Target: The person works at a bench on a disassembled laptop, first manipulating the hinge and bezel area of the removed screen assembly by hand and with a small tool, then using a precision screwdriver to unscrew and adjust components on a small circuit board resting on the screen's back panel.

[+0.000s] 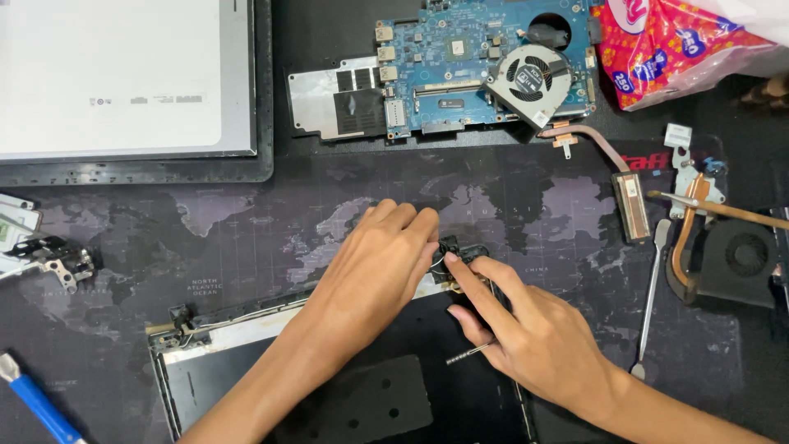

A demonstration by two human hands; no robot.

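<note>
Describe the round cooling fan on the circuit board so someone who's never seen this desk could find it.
Start at the blue circuit board lying at the top centre of the dark map-printed mat. At the board's right end sits the cooling fan. It is the only round, silver-framed part there, with black blades, unlike the flat chips and ports beside it.
</note>
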